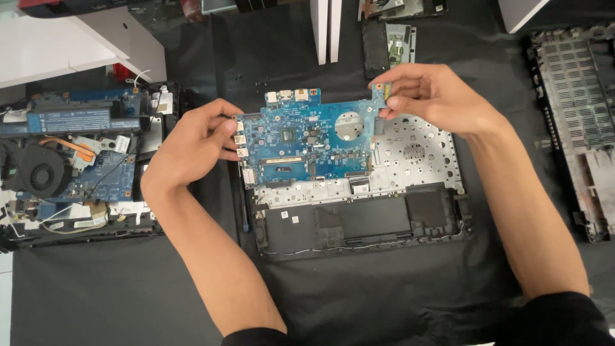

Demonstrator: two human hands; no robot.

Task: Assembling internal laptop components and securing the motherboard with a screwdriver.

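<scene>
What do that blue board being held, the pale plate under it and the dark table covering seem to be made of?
Blue board: looks like rigid laminate with a glossy blue coating, dotted with shiny metal parts. Pale plate: probably thin metal, matt silvery and punched with holes. Table covering: likely cloth, matt black with soft creases.

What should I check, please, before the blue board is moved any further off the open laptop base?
1. Left hand grips the board's left edge: ok.
2. Right hand pinches its upper right corner: ok.
3. Fingers on edges, off the chips: ok.
4. Cables beneath the board unplugged: cannot tell, hidden.
5. Board free of the base: cannot tell.
6. Loose screws on the cloth behind the board, in the way: not ok.
</scene>
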